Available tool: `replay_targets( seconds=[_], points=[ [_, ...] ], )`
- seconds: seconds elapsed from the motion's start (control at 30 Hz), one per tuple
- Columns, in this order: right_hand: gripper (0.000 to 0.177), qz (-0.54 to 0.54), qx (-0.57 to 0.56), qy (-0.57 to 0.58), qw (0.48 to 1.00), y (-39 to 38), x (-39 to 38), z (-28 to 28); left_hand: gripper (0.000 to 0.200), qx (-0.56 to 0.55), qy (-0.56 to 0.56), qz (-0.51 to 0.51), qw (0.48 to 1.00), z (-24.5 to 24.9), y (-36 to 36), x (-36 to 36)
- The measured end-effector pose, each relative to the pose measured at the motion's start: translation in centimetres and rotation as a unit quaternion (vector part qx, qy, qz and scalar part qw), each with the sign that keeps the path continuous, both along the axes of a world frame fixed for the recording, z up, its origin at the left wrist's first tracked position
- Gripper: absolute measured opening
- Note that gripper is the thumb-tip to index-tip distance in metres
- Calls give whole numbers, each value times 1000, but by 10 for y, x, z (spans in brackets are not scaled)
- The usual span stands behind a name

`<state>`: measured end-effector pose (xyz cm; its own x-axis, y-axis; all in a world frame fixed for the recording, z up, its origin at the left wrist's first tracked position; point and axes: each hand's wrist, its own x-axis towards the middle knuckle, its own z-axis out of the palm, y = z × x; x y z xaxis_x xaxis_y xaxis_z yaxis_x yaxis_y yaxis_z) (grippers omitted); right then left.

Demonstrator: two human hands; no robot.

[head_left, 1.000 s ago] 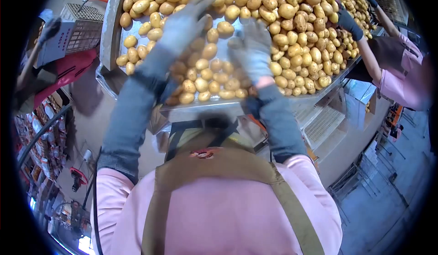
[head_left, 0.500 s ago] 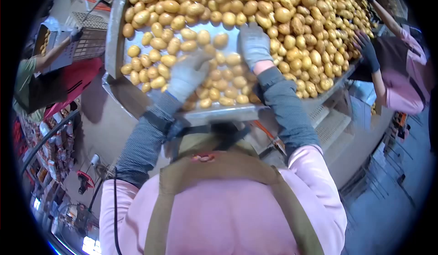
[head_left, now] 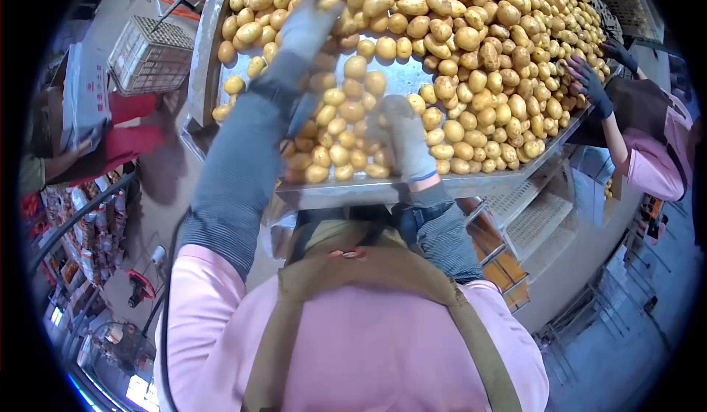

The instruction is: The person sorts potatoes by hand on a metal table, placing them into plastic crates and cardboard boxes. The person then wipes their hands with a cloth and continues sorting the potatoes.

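Plainly, the left hand (head_left: pixel 313 18) and right hand (head_left: pixel 405 136) lie flat, gripping nothing, over smooth yellow-tan potatoes (head_left: pixel 471 40).

A grey concrete floor (head_left: pixel 611 338) spreads below the metal surface (head_left: pixel 353 191). White perforated trays (head_left: pixel 532 217) sit under its right end, beside an orange frame (head_left: pixel 501 265). At left are a white mesh crate (head_left: pixel 151 55) and crowded shelves (head_left: pixel 66 228).
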<state>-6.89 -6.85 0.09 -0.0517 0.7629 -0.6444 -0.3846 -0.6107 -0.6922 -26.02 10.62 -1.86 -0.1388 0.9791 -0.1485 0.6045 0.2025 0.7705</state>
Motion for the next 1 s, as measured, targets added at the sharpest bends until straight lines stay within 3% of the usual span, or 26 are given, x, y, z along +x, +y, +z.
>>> replay_targets(
  seconds=[0.07,0.13,0.17,0.23,0.3,0.33,0.4,0.47,0.5,0.53,0.57,0.6,0.63,0.67,0.73,0.8,0.83,0.87,0.9,0.93,1.0],
  points=[
    [28,6,36,-16,999,10,13,9,36,-25,-295,147,944,13,-37,-4],
    [32,26,68,-16,997,10,28,-1,28,-56,-526,193,826,32,-85,-9],
    [38,56,70,-54,994,14,29,1,27,-34,-505,142,851,23,-104,-12],
    [42,166,245,-189,936,39,20,-17,29,20,-460,45,887,11,-139,-16],
    [41,173,277,-279,903,65,-4,-5,39,3,-436,44,899,14,-139,-27],
    [41,191,406,-388,805,84,-10,-24,44,-6,-424,44,904,20,-138,-32],
    [41,240,462,-519,678,126,-29,-46,45,-103,-522,134,836,20,-96,-48],
    [43,316,339,-582,668,149,-54,-35,43,-19,-223,61,973,20,-46,-55],
    [43,292,337,-566,694,148,-56,-34,42,42,-51,41,997,11,-19,-60],
    [44,267,334,-549,718,146,-58,-32,38,140,119,5,983,-9,7,-68],
    [44,241,332,-532,741,146,-60,-32,43,105,203,-41,973,-15,25,-68],
    [39,206,242,-383,867,148,-60,-39,47,68,285,-87,952,-17,36,-64],
    [38,165,154,-251,941,142,-58,-24,64,-30,353,-104,929,-5,45,-53],
    [39,117,57,-111,985,128,-52,-7,64,-16,357,-115,927,-5,49,-54],
    [41,112,120,-14,986,108,-34,5,64,16,363,-146,920,-14,57,-56],
    [37,143,178,4,974,93,-23,12,61,37,304,-148,940,-14,50,-61],
    [34,190,303,-119,926,91,-18,13,53,39,257,-142,955,-10,39,-61],
    [33,204,346,-170,900,87,-13,14,45,41,210,-136,967,-6,30,-61],
    [32,213,387,-221,870,82,-9,16,41,93,113,-119,982,-15,23,-65],
    [32,195,358,-201,891,75,-7,20,44,139,-13,-117,983,-16,14,-64],
    [34,150,298,-138,933,62,-3,22,39,27,-299,-66,952,-2,-25,-45]
  ],
)
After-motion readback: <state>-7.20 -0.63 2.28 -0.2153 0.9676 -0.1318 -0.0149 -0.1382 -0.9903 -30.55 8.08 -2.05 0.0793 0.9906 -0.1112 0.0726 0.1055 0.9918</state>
